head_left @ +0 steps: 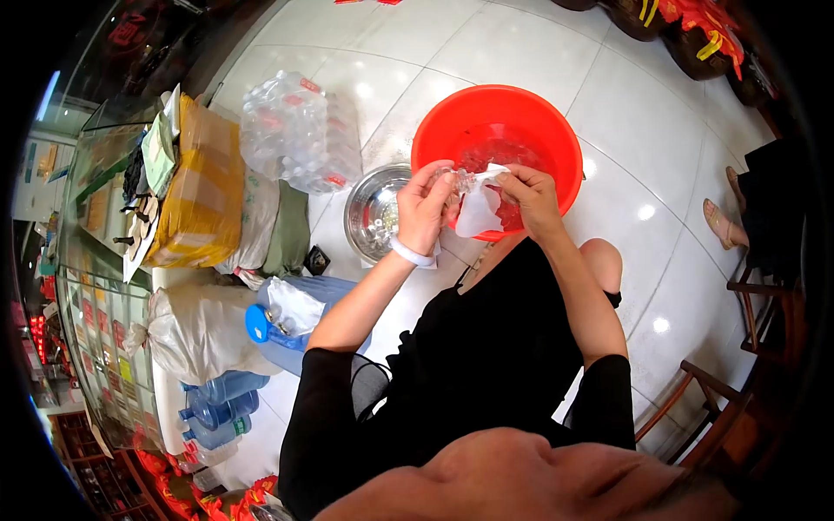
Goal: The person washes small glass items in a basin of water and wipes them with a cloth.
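Over the near left part of a red basin (556, 130), both hands are raised close together. My left hand (423, 211), with a pale band at the wrist, is closed on a small clear, shiny item (461, 181) that I cannot make out. My right hand (532, 198) is closed on a white cloth (478, 214), which hangs down between the hands and touches the clear item. Inside the basin lie clear, glassy-looking things in what seems to be water. To the left of the basin stands a metal bowl (358, 217) with small pale pieces in it.
Packed clear bottles (287, 130) stand beyond the bowl. At the left are a yellow-taped box (204, 187), sacks (195, 334) and blue water bottles (221, 408). Another person's foot (723, 224) and wooden chairs (678, 404) are at the right. Dark jars (695, 52) stand at the upper right.
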A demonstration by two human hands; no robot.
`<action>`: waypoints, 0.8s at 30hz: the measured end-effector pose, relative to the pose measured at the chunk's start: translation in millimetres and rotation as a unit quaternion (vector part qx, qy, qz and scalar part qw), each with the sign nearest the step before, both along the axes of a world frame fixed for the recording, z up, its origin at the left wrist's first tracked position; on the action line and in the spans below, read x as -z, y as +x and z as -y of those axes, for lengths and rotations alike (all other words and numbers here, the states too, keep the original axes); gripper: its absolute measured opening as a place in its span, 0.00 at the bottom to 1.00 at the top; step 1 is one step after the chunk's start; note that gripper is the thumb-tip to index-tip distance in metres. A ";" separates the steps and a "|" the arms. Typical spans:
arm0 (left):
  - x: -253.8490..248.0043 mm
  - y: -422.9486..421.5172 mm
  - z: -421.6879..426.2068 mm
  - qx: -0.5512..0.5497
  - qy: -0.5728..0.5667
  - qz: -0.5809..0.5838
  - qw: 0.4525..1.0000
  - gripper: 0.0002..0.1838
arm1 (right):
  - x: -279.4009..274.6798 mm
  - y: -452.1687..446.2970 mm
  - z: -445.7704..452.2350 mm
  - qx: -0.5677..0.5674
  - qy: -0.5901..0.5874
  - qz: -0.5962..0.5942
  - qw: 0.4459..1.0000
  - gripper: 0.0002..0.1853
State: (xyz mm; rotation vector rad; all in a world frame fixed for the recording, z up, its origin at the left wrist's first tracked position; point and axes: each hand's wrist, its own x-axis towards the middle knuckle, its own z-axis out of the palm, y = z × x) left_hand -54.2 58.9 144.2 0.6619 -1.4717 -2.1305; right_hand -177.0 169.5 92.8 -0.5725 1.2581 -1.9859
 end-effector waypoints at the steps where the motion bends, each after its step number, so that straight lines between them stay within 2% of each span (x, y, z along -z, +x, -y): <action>1: 1.0 -0.6 0.8 0.003 0.002 0.002 1.000 0.12 | -0.8 0.7 -1.0 0.004 0.002 0.001 1.000 0.07; 6: 7.6 -1.4 4.2 0.022 0.050 -0.009 0.998 0.11 | -5.6 5.1 -1.3 0.016 0.023 -0.013 1.000 0.08; 13: 5.7 -4.1 -0.3 0.032 0.053 0.000 0.998 0.11 | -3.3 11.0 2.1 0.031 -0.002 -0.062 0.998 0.08; 16: 2.7 -3.7 -0.5 0.035 0.041 0.008 0.999 0.12 | -1.1 9.2 0.5 0.011 -0.007 -0.111 0.994 0.08; 18: 1.1 -3.1 -0.1 0.031 -0.002 0.036 0.999 0.12 | -4.7 8.2 -2.1 -0.041 0.047 -0.091 0.994 0.07; 21: -3.5 0.2 2.1 0.035 -0.005 0.053 0.998 0.12 | -6.6 2.7 -2.6 -0.073 0.065 -0.044 0.994 0.09; 24: -5.1 1.8 2.5 0.027 0.003 0.052 0.998 0.12 | -4.8 -3.2 -5.0 -0.101 0.049 -0.055 0.992 0.10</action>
